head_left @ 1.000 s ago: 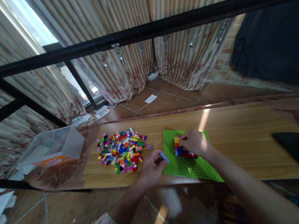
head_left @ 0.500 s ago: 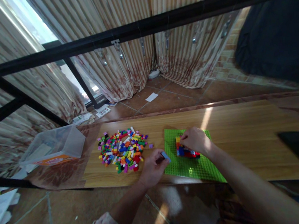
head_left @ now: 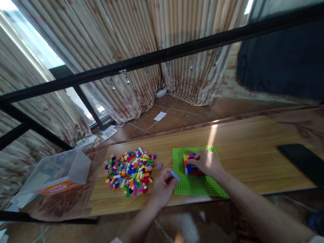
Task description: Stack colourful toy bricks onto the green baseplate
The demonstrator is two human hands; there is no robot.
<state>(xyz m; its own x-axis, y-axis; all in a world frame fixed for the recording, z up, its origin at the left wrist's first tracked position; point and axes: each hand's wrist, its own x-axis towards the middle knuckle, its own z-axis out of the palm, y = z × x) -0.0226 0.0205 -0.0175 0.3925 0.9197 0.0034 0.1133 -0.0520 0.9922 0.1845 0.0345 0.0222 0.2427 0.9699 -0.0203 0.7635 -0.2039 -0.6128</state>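
Note:
A green baseplate (head_left: 199,182) lies on the wooden table (head_left: 243,142). On it stands a small build of stacked coloured bricks (head_left: 188,164). My right hand (head_left: 205,163) rests over that build, fingers curled on its top and right side. My left hand (head_left: 162,185) is just left of the baseplate's edge, closed in a pinch on a small light blue brick (head_left: 174,174). A heap of loose coloured bricks (head_left: 131,171) lies to the left of my left hand.
A clear plastic bin (head_left: 57,172) lies tipped at the table's left end. A black flat object (head_left: 313,166) lies at the right. Black metal bars (head_left: 170,52) cross in front of curtains. Tiled floor lies below.
The view has tilted and shifted, so everything sits lower and further left. Both hands keep their grips and places relative to the baseplate.

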